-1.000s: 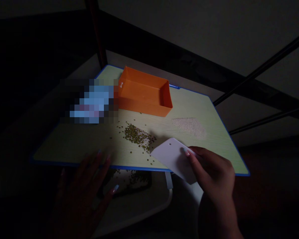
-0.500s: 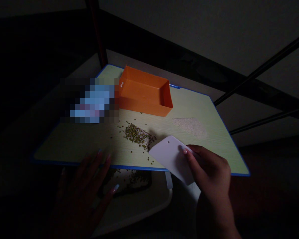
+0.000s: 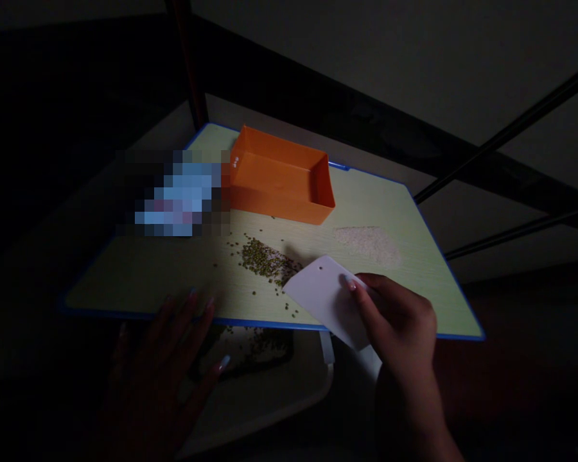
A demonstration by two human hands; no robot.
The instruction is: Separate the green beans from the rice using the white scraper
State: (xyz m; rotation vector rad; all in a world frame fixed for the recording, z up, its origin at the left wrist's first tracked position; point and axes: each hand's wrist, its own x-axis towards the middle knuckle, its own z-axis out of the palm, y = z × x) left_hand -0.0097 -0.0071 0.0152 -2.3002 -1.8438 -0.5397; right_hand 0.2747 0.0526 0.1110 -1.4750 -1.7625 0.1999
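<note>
My right hand (image 3: pixel 399 314) pinches a flat white plastic scraper (image 3: pixel 325 298) with a small hole near one corner. The scraper's left corner is at the right end of a pile of green mung beans (image 3: pixel 262 258), where some pale grains show among them. Farther right lies a thin patch of white rice-like grains (image 3: pixel 368 244). In deep shadow at the table's front edge, my left hand (image 3: pixel 168 359) has its fingers spread and holds nothing.
An orange rectangular box (image 3: pixel 279 173) stands at the back of the blue-edged table (image 3: pixel 390 199). A lit, blurred-out screen-like object (image 3: pixel 180 196) is left of it. Below the front edge is a white bin (image 3: pixel 298 391) with dark and pale grains inside.
My right hand and the scraper have shifted slightly left and away from me, closer over the right end of the bean pile. My left hand stays in place.
</note>
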